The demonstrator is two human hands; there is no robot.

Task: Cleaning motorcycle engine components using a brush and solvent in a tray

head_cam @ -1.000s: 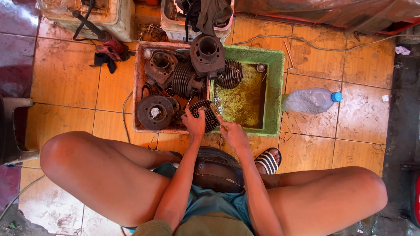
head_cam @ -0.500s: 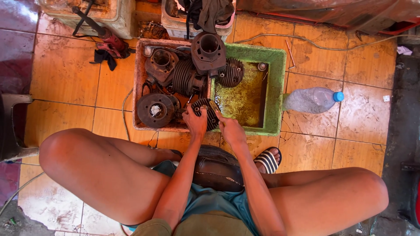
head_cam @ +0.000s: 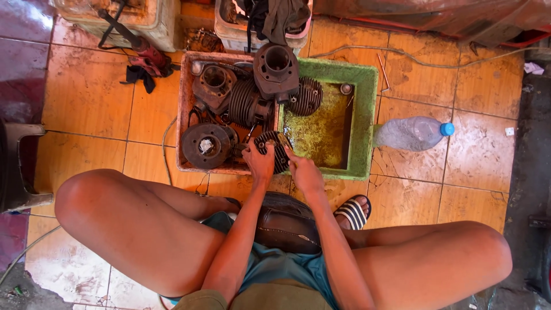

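Orange glazed floor tiles point(head_cam: 97, 97), stained and wet in patches, lay open to the left and right of the person, with the widest free floor on the left between the trays and a grey stool leg point(head_cam: 23, 166). Straight ahead the room closed in: a pale, rust-streaked tray point(head_cam: 183, 115) and a green plastic tub point(head_cam: 364, 115) stood edge to edge, backed by two grimy white crates. The left hand point(head_cam: 259, 162) was closed around a dark finned engine cylinder point(head_cam: 275, 150), which sat at the near edge where tray and tub met. The right hand point(head_cam: 304, 172) was curled narrow just beside the cylinder's right end; whether it gripped a small tool could not be told. Ribbed cast-metal cylinders point(head_cam: 247, 103), a round rusty flywheel point(head_cam: 205, 146) and a blocky cylinder head point(head_cam: 276, 69) crowded the tray, leaving little bare bottom. Murky yellow-green liquid filled the tub. A clear plastic bottle point(head_cam: 410, 133) with a blue cap lay on its side just right of the tub. Bare knees hemmed both sides near the camera.
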